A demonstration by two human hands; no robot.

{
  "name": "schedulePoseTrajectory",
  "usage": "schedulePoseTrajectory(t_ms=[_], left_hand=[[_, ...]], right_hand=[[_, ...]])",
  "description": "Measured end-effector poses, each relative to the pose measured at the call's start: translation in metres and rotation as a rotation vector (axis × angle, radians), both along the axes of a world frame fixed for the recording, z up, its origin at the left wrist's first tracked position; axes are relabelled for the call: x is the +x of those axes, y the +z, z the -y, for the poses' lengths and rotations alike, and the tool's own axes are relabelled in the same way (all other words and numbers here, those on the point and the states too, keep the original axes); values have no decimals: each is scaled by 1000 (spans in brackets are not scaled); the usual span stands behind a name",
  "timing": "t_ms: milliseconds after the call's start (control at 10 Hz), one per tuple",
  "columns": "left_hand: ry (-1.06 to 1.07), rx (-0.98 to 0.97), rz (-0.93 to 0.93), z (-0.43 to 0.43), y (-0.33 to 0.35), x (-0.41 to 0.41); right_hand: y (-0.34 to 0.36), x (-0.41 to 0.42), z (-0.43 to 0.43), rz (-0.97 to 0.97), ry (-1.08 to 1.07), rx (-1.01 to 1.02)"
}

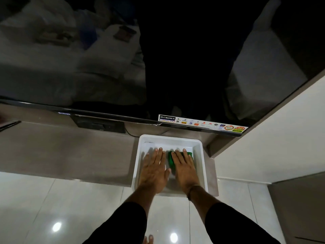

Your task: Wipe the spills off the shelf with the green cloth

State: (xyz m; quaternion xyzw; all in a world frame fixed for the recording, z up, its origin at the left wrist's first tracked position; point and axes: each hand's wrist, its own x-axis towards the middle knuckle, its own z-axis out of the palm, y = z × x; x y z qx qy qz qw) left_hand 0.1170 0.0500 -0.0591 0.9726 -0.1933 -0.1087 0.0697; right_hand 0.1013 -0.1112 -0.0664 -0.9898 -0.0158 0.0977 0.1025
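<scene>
Both hands inside white rectangular plastic tray (pixel 199 155) on grey shelf (pixel 70 152), right hand (pixel 183 164) flat, fingers spread, pressing folded green cloth (pixel 171 160), left hand (pixel 153 169) flat w/ fingers spread on tray floor, beside cloth, below black TV (pixel 105 67).

A grey shelf (pixel 66 152) carries a white tray (pixel 200 155) at its three-o'clock end, and a black box (pixel 100 125) at twelve.

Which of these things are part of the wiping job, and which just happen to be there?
Part of the job: green cloth under the right hand; left hand; white tray; shelf.

Just there: television; sticker strip; floor tiles.
</scene>
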Motion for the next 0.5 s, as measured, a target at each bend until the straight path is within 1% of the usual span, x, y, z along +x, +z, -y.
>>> schedulePoseTrajectory(t_ms=[100,300,400,500], left_hand=[[-4,12,-29,5,-13,2],[2,66,-36,5,-16,2],[4,82,5,8,-2,1],[-3,55,98,13,19,-22]], right_hand=[[-15,-1,6,-94,7,-4],[-16,-1,8,-134,39,25],[-3,0,14,-134,49,53],[24,-35,23,16,-7,170]])
